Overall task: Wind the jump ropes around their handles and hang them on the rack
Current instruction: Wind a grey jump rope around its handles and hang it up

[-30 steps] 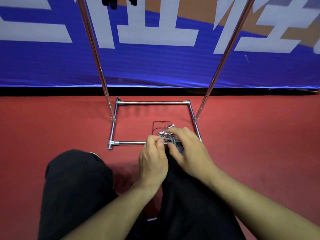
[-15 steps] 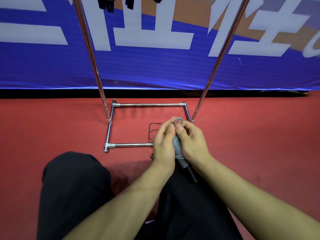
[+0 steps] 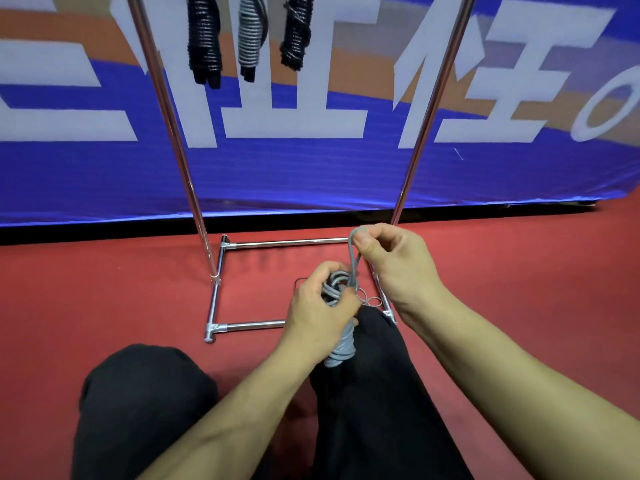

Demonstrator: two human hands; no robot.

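A blue banner [image 3: 311, 174] spans twelve o'clock behind the chrome rack [image 3: 221, 244], where three wound ropes [image 3: 249, 36] hang. At centre, the left hand [image 3: 318, 306] grips the grey wound jump rope [image 3: 341, 344]; the right hand [image 3: 391, 261], at one o'clock, pinches its loop.

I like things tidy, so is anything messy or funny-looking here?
Nothing looks broken or spilled. One grey jump rope is half wound: the left hand grips the bundle while the right hand pinches a loop pulled up from it. Some thin wire loops lie on the red floor inside the rack base, not hung up.
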